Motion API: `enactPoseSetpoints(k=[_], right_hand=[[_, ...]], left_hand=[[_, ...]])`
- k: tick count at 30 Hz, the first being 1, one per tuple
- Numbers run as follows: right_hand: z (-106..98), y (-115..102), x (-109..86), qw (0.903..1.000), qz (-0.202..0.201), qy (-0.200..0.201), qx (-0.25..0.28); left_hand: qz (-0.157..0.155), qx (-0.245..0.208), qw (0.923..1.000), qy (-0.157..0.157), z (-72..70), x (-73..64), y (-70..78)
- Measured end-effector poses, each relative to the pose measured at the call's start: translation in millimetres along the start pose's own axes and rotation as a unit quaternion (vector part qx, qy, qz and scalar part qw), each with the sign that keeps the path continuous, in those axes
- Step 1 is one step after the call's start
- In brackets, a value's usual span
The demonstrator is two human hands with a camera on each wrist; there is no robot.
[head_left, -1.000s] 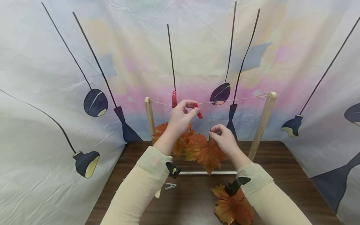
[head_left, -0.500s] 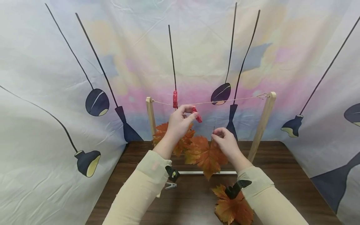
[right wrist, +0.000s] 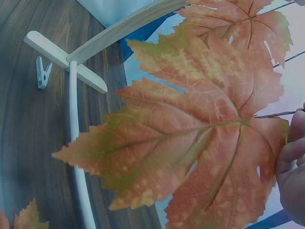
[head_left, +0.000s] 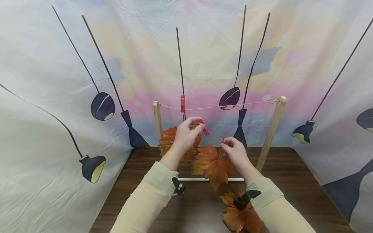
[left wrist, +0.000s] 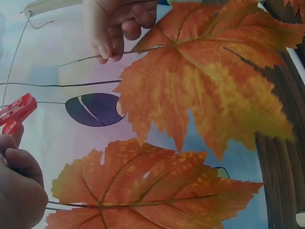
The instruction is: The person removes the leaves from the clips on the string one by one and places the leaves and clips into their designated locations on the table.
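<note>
Clothespin [head_left: 205, 129] pinched by left hand [head_left: 187, 132], leaf stem [left wrist: 137, 51] by right hand [head_left: 235, 150]; gap between hands.

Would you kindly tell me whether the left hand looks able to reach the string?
Probably yes: the left hand, pinching a red clip, appears below the string, with nothing visible between them.

- Held leaf [head_left: 212, 164] — right of the hanging leaf [head_left: 167, 138], below the string [head_left: 215, 107]
- Loose leaf [head_left: 242, 218]: on the worktop [head_left: 198, 207], before both
- Clip [right wrist: 43, 75] — on the worktop, seemingly beside the stand's foot [right wrist: 50, 49]
</note>
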State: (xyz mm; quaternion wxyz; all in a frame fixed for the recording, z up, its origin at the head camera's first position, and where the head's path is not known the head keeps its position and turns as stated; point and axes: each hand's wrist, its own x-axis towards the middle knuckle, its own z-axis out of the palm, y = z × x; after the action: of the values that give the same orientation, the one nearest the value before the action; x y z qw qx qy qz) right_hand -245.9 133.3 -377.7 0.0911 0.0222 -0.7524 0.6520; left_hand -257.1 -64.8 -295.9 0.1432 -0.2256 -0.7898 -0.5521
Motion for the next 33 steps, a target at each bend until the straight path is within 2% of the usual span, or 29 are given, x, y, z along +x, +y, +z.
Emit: enactPoseSetpoints(k=[9, 20, 26, 27, 33], right_hand=[[-0.3, 10.6, -3.9, 0.9992, 0.028, 0.004, 0.029], [-0.4, 22.6, -7.4, 0.9969, 0.060, 0.021, 0.046], [0.6, 28.7, -10.3, 0.9958, 0.065, 0.027, 0.058], [0.8, 29.7, -10.4, 0.9957, 0.064, 0.028, 0.061], [1.8, 36.5, -9.7, 0.9949, 0.070, 0.032, 0.066]], left_hand=[[-0.033, 0.000, 0.9994, -0.008, 1.6, -7.4, -16.2], [-0.052, -0.022, 0.9984, -0.006, 1.1, -13.0, -33.3], [-0.052, -0.038, 0.9979, -0.008, 1.5, -16.7, -39.2], [-0.055, -0.038, 0.9977, -0.009, 0.3, -18.7, -34.6], [-0.083, -0.035, 0.9959, -0.002, -1.2, -22.6, -42.6]])
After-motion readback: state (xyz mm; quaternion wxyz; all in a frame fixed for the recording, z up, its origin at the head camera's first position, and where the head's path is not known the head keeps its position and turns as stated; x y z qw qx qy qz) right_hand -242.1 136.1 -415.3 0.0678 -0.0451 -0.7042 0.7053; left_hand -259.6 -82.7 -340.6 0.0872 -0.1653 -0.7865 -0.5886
